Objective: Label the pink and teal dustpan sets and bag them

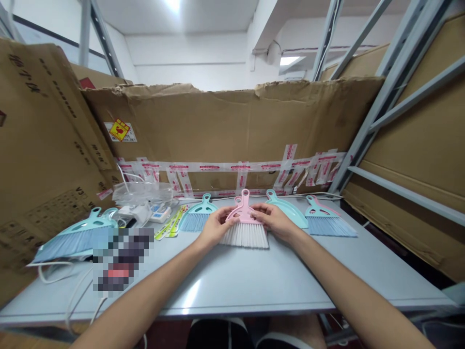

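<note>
A pink hand brush with white bristles (245, 234) stands at the middle of the table, its handle pointing up and bristles down. My left hand (218, 226) grips its left side, thumb in front. My right hand (273, 220) holds the right side with bent fingers. Another pink piece shows just behind the brush, mostly hidden, perhaps a dustpan. Right of centre lies a mint dustpan (288, 211), partly behind my right hand. A mint brush with blue bristles (199, 220) lies left of my left hand.
At the right is a mint brush (327, 224) with a pink edge behind it. A mint brush and dustpan set (78, 232) lies far left. Plastic bags (143, 194), white plugs, cables and green-yellow packets (173, 223) sit between. A taped cardboard wall (225, 126) closes the back.
</note>
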Demonstrator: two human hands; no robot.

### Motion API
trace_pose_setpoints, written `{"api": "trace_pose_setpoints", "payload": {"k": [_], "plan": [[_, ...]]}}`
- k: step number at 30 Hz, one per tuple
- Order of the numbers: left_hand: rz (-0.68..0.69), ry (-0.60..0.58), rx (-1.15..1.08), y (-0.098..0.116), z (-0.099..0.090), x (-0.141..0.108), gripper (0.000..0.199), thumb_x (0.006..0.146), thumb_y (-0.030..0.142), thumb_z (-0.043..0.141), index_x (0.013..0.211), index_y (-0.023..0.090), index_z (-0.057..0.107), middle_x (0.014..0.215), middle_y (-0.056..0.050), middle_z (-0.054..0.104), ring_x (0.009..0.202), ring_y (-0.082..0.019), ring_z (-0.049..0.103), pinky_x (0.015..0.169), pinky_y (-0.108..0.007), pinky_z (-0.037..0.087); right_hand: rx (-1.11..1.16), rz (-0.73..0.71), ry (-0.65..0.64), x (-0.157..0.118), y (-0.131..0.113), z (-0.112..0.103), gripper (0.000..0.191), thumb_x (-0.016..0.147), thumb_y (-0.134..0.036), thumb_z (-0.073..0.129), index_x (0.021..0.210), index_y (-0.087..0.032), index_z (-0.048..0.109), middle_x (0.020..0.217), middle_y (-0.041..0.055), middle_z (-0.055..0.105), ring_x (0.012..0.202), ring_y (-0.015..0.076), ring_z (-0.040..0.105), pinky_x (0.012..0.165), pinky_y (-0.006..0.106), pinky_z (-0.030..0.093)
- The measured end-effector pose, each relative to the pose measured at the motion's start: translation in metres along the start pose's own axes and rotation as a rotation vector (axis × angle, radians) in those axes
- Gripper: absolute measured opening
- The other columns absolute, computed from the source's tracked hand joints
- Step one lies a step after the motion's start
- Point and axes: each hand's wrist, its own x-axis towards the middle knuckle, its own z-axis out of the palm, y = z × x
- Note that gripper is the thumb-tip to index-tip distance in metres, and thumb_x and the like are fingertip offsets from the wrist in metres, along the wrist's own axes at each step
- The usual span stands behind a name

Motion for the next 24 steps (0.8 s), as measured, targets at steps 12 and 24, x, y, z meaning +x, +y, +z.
{"api": "trace_pose_setpoints", "payload": {"k": [12, 24], "plan": [[-0.084, -0.119, -0.005, 0.023, 0.004, -0.009, 0.060, 0.090, 0.060, 0.086, 0.134, 0.020, 0.078, 0.115, -0.012, 0.085, 0.100, -0.026, 0.079, 0.087, -0.036, 0.060, -0.024, 0.164, -0.272, -0.009, -0.001, -0.004, 0.050, 0.085, -0.064, 0.089, 0.084, -0.016, 0.072, 0.050, -0.0047, 0.057, 0.045, 0.0089, 0.040, 0.047, 0.023, 0.028], [0.285, 0.072, 0.659, 0.022, -0.009, -0.009, 0.033, 0.113, 0.041, 0.052, 0.122, 0.023, 0.078, 0.115, -0.009, 0.083, 0.110, -0.028, 0.074, 0.105, -0.045, 0.053, -0.696, -0.086, -0.276, -0.019, -0.029, -0.009, 0.054, 0.090, -0.064, 0.079, 0.065, -0.017, 0.069, 0.058, -0.0012, 0.058, 0.056, 0.0129, 0.045, 0.054, 0.028, 0.030]]}}
